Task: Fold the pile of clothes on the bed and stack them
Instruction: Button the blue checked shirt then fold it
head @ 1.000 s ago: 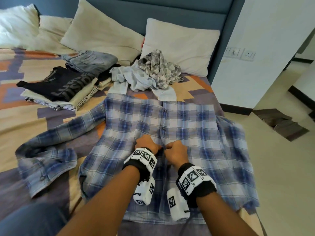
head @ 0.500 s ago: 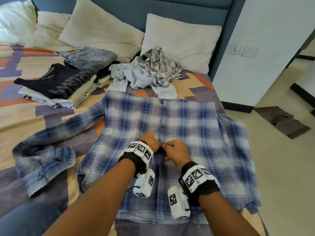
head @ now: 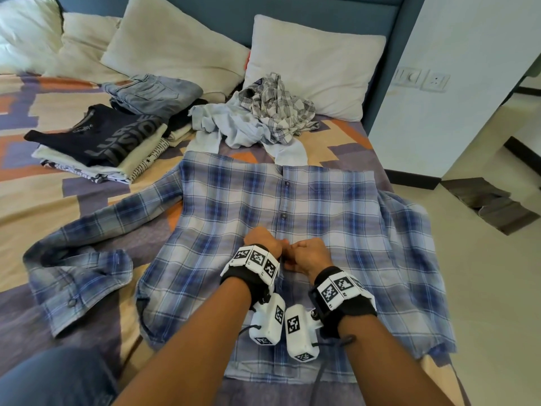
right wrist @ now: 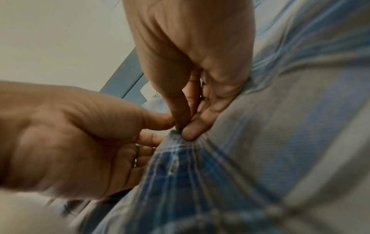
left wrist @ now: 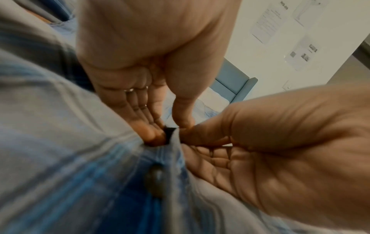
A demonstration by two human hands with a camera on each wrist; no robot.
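Blue-and-white plaid cotton button-front shirt point(head: 322, 218) lies spread front-up across the near right part of the bed point(head: 52, 200), collar end toward the headboard, hem toward the foot edge. Its right side droops over the bed's right edge; the long sleeve point(head: 96, 235) on the other side trails across the bedspread toward the left edge, cuff doubled back. Laid flat like this, presumably so the front can be closed before folding.

Left hand point(head: 263, 241) and right hand point(head: 310, 253) meet at the button placket point(left wrist: 172, 158), about mid-length of the shirt. Both hands are curled and pinching the shirt. In the left wrist view the left fingers point(left wrist: 140, 120) tuck under one front edge while the thumb bears on it. In the right wrist view the right thumb and forefinger nip the opposite edge of the fabric point(right wrist: 180, 152). The two thumbs touch. One dark round button point(left wrist: 154, 178) sits just below the pinch point; two more point(head: 284, 215) show fastened above it in the head view. Judgement: a button is being worked through its hole; the button itself is hidden at the pinch, so cannot tell whether it is through.

Task status, judged: well along but not done. Folded stack topped by a dark printed T-shirt point(head: 111, 136) sits near the left half of the bed, with folded grey-blue jeans point(head: 155, 92) behind it by the pillows point(head: 316, 60). Unfolded pile, pale blue garment point(head: 231, 124) and grey checked shirt point(head: 278, 106), remains just beyond the plaid shirt's collar, near the headboard.
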